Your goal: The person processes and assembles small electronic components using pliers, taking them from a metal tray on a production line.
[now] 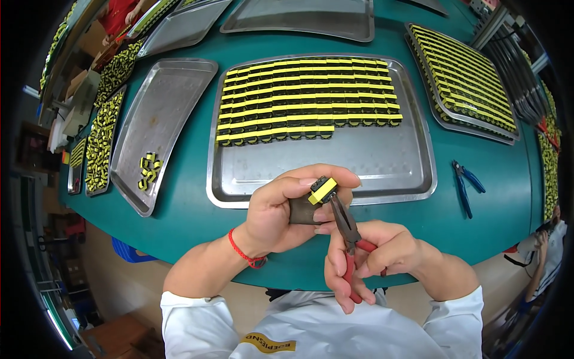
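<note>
My left hand [272,206] grips a small transformer-like coil part [323,190], black with a yellow band, between thumb and fingers. A dark grey block or pad [304,211] also shows in that palm; its kind I cannot make out. My right hand [382,251] is closed round the red handles of needle-nose pliers [345,222]. The tips of the pliers reach the lower edge of the coil part; whether the jaws pinch it is too small to tell. Just beyond my hands lies a metal tray [269,173] with rows of the same yellow-and-black parts [308,96].
Blue-handled cutters [463,182] lie to the right on the green table [382,212]. Stacked trays of parts [463,84] stand at the far right. On the left, a metal tray [161,96] holds several loose parts [149,170], beside a tray of heaped parts [100,152].
</note>
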The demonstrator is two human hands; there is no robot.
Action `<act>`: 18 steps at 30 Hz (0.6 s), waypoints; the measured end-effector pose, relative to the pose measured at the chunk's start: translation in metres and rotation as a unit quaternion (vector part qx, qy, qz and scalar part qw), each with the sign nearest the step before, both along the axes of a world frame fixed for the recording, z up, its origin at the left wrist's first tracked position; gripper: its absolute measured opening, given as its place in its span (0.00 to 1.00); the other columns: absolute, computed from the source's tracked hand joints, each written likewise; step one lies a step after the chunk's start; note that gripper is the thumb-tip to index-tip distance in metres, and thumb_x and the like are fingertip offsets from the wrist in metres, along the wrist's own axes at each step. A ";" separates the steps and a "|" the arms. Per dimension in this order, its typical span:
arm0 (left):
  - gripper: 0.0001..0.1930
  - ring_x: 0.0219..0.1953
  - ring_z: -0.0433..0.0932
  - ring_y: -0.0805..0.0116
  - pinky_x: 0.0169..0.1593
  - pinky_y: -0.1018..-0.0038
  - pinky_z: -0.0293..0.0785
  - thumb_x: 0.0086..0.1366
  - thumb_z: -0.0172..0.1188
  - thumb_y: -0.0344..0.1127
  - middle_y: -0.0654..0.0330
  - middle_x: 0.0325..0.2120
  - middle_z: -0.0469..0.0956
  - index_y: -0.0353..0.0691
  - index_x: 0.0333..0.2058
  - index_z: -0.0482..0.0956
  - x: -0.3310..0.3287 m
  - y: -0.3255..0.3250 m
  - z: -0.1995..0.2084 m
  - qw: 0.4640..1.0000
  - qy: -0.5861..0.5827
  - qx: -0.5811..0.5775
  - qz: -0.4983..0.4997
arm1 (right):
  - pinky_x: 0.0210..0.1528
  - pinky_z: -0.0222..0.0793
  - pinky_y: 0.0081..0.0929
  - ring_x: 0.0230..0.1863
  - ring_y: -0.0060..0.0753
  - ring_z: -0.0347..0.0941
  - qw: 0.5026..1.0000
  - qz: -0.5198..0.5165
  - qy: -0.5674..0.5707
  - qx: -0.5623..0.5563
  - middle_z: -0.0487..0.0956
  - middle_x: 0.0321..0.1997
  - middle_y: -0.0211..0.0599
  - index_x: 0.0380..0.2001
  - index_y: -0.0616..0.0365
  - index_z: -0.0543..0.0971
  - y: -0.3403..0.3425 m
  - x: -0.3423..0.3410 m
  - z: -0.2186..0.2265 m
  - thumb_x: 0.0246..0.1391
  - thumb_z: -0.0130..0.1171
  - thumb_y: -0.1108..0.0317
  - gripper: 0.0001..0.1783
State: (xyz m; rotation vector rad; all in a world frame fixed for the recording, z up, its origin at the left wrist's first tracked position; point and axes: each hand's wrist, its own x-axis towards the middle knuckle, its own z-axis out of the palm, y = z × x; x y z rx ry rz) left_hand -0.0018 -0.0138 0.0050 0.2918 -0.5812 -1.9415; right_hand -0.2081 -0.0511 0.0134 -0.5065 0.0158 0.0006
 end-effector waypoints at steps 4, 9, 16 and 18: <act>0.21 0.28 0.60 0.72 0.31 0.74 0.59 0.69 0.43 0.44 0.63 0.27 0.63 0.35 0.48 0.77 0.000 -0.001 -0.002 1.000 0.021 0.020 -0.004 | 0.26 0.80 0.29 0.36 0.51 0.81 1.000 0.009 -0.003 0.001 0.76 0.38 0.57 0.46 0.69 0.68 0.002 -0.001 0.000 0.44 0.46 0.79 0.21; 0.21 0.27 0.60 0.72 0.31 0.73 0.59 0.69 0.42 0.44 0.62 0.27 0.64 0.33 0.45 0.78 0.000 -0.001 -0.004 1.000 0.017 -0.013 -0.022 | 0.24 0.78 0.28 0.34 0.53 0.81 1.000 -0.004 0.018 0.009 0.76 0.36 0.58 0.42 0.68 0.70 0.003 0.001 0.005 0.43 0.43 0.84 0.19; 0.25 0.30 0.64 0.71 0.33 0.75 0.62 0.73 0.37 0.44 0.60 0.30 0.69 0.29 0.45 0.78 -0.009 0.002 0.014 0.971 -0.231 -0.007 0.067 | 0.16 0.56 0.22 0.26 0.42 0.78 0.995 -0.071 0.064 -0.015 0.77 0.31 0.53 0.37 0.65 0.69 0.005 0.002 0.002 0.38 0.42 0.85 0.18; 0.24 0.31 0.66 0.71 0.34 0.75 0.62 0.74 0.37 0.42 0.59 0.31 0.71 0.28 0.47 0.77 -0.008 0.002 0.014 0.917 -0.376 -0.039 0.126 | 0.16 0.53 0.21 0.25 0.40 0.77 0.992 -0.092 0.084 -0.029 0.77 0.30 0.51 0.35 0.64 0.69 0.007 0.003 0.003 0.39 0.41 0.85 0.16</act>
